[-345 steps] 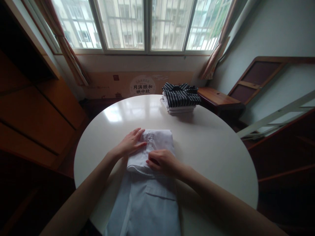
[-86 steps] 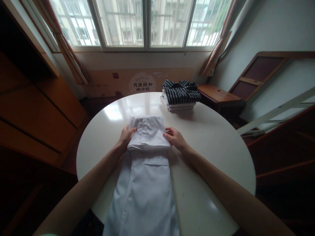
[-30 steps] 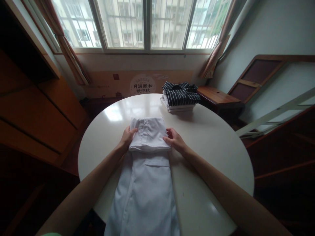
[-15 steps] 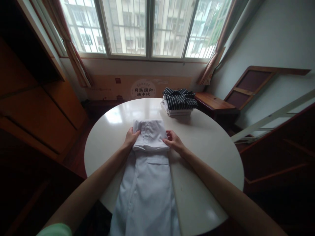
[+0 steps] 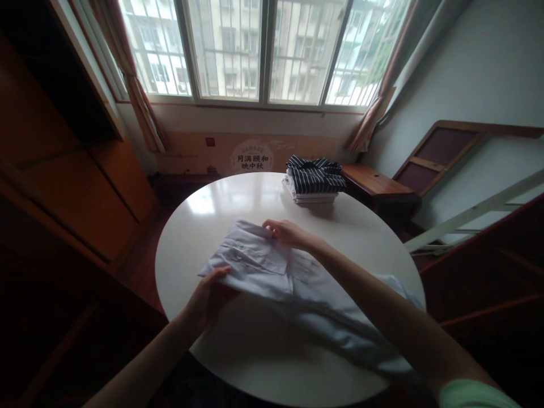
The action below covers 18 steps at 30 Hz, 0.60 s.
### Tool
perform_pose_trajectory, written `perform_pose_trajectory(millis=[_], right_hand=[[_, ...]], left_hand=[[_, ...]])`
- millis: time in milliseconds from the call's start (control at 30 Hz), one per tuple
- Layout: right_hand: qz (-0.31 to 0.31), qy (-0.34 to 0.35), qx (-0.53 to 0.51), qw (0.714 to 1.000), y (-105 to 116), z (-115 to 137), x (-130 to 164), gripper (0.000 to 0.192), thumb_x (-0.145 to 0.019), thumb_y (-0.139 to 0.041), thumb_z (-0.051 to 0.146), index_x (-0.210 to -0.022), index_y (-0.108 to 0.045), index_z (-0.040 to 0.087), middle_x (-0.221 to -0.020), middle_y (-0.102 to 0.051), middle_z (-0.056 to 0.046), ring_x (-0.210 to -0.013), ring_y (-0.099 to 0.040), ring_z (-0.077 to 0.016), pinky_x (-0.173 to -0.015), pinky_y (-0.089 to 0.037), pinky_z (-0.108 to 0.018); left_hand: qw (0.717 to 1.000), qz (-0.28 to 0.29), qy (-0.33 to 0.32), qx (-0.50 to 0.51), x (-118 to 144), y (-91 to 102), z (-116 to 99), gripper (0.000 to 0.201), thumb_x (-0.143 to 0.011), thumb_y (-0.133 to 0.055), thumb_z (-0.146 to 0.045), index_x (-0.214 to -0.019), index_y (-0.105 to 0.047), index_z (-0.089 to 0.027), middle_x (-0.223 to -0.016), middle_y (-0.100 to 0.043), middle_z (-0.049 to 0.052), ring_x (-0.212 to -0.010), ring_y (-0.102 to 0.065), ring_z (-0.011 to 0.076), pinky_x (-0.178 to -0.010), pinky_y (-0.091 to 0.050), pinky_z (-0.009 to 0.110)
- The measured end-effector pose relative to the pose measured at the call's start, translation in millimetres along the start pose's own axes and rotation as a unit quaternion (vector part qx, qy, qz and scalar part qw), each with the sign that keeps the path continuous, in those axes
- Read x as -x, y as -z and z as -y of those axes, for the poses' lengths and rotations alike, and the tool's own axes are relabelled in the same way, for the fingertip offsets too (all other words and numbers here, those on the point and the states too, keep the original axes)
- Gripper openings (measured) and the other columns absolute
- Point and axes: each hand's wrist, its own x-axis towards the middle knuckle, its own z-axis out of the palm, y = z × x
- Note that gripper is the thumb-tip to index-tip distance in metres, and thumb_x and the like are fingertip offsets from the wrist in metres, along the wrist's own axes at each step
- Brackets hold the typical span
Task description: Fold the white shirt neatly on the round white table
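Round white tabletop (image 5: 238,351) fills the middle of the frame, glossy, with a barred window (image 5: 263,51) across the top and dark wood cabinets (image 5: 63,170) at left. White shirt (image 5: 272,272) lies across the tabletop centre, partly folded, running diagonally from centre left toward the lower right edge; its folded collar end sits at centre left, slightly raised off the surface.

Left hand (image 5: 208,294) is at the lower left corner of the folded end, fingers closed on the fabric edge from underneath, thumb on top. Right hand (image 5: 287,232) is at the upper edge of the folded end, just above centre, fingers curled and pinching the cloth there; its forearm crosses over the shirt toward the lower right of the frame, a light green sleeve (image 5: 476,394) showing at the bottom right corner.

Stack of folded clothes (image 5: 313,180), dark striped garment on top of white ones, sits at the far edge of the tabletop, upper centre right, well apart from both hands. Wooden bench (image 5: 374,180) stands just beyond it at right.
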Motion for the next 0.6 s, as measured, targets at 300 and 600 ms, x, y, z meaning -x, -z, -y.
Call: perform_pose_trajectory(millis=[300,600], right_hand=[[-0.156,-0.014,0.078,0.985,-68,45,18,0.045,-0.090,-0.042,0.032,-0.129,-0.048,0.010,-0.131,-0.051,-0.014,-0.123,-0.044,-0.0233,-0.106,-0.035,-0.040],[-0.081,-0.009,0.090,0.993,-74,38,28,0.047,-0.093,-0.035,0.037,-0.133,-0.045,0.015,-0.141,-0.042,-0.011,-0.133,-0.036,-0.0217,-0.111,-0.029,-0.041]], left_hand=[[0.999,-0.019,-0.017,0.041,-5,3.0,6,0.017,-0.082,-0.050,-0.008,-0.095,-0.059,-0.012,-0.092,-0.066,0.008,-0.075,-0.065,0.0153,-0.069,-0.057,0.027],[0.997,-0.041,0.000,0.061,4,-8.7,0,0.019,-0.084,-0.043,-0.004,-0.095,-0.058,-0.008,-0.084,-0.067,0.011,-0.068,-0.066,0.0165,-0.063,-0.057,0.026]])
